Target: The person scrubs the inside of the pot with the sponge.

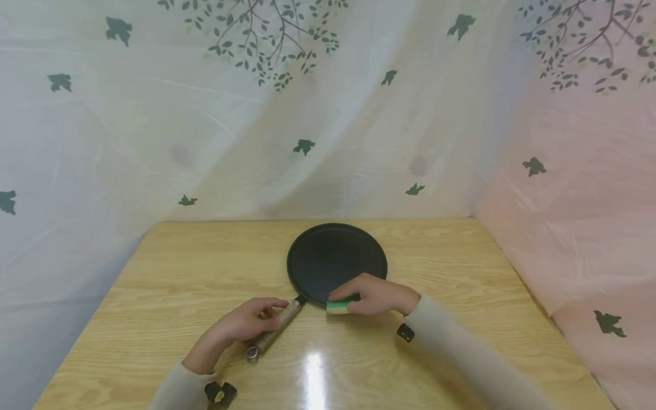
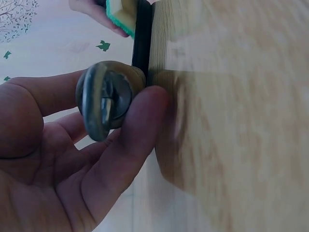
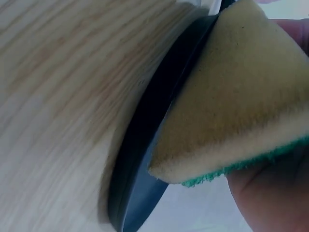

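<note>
A flat black round pan lies on the table, its wood-coloured handle angled toward the near left. My left hand holds that handle between thumb and fingers; the left wrist view looks along it from its metal hanging ring. At the pan's near edge, my right hand grips a yellow sponge with a green scouring side. Seen from the right wrist, the sponge's yellow side faces the pan's rim and appears to touch it.
The light wooden table carries the pan. A pale curtain printed with green birds and branches hangs behind the table, and a pinkish one borders its right side. Dark wrist devices sit at both sleeves.
</note>
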A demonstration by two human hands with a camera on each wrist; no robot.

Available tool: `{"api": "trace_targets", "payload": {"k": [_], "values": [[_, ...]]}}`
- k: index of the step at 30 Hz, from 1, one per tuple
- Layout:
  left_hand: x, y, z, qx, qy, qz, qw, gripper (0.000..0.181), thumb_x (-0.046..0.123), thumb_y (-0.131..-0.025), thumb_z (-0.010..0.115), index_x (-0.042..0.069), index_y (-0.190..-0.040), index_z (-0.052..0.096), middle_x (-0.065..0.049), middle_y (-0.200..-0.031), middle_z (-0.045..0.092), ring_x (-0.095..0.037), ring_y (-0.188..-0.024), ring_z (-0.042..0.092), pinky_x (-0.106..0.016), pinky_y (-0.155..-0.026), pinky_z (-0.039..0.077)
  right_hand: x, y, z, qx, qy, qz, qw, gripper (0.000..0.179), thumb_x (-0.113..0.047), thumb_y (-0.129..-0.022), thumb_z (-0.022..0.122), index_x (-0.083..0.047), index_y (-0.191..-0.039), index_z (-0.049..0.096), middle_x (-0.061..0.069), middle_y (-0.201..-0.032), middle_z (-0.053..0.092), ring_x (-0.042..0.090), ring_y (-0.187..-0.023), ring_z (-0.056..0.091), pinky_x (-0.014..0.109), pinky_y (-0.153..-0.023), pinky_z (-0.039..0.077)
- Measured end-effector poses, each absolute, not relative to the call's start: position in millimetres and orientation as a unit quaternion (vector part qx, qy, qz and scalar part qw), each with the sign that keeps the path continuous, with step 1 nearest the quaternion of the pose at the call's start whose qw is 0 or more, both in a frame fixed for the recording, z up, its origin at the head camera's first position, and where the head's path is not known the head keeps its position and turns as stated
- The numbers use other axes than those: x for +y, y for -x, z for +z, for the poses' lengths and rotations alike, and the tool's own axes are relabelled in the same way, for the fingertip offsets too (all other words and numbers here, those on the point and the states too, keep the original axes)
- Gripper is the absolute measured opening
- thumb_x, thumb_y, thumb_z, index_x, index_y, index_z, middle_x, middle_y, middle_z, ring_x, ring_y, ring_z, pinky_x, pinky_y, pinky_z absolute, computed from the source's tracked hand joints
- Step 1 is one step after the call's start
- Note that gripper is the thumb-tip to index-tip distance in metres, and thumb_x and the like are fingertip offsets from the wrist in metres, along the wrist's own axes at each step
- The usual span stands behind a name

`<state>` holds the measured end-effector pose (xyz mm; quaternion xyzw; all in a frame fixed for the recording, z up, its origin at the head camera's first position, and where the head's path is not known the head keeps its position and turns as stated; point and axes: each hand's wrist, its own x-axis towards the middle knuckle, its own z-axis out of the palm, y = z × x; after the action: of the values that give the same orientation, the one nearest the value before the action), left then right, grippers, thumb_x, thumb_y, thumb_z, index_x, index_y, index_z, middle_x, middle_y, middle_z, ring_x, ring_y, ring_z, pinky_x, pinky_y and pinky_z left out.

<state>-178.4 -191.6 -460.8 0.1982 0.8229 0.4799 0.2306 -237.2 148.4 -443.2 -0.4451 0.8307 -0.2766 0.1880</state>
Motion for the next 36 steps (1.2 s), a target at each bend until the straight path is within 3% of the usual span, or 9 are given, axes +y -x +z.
{"api": "trace_targets", "payload": {"k": [17, 36], "values": [[-190, 176, -462, 0.821, -0.209, 0.480, 0.227, 0.047, 0.011, -0.102, 0.068, -0.008, -0.143, 0.057, -0.012, -0.109, 0.066, -0.026, -0.100, 0.060, -0.040, -0.081, 0.051, 109, 235, -455, 0.823, 0.462, -0.289, 0.159, 0.045, -0.012, -0.106, 0.057, -0.003, -0.150, 0.057, 0.013, -0.154, 0.055, 0.029, -0.144, 0.049, 0.043, -0.116, 0.041], [-191, 178, -464, 0.816, -0.225, 0.483, 0.226, 0.047, 0.010, -0.103, 0.066, -0.011, -0.143, 0.055, -0.014, -0.113, 0.068, -0.026, -0.102, 0.061, -0.043, -0.085, 0.053, 68, 236, -457, 0.851, 0.406, -0.302, 0.144, 0.047, -0.019, -0.110, 0.056, -0.003, -0.155, 0.051, 0.019, -0.160, 0.046, 0.035, -0.146, 0.047, 0.049, -0.117, 0.039]]}}
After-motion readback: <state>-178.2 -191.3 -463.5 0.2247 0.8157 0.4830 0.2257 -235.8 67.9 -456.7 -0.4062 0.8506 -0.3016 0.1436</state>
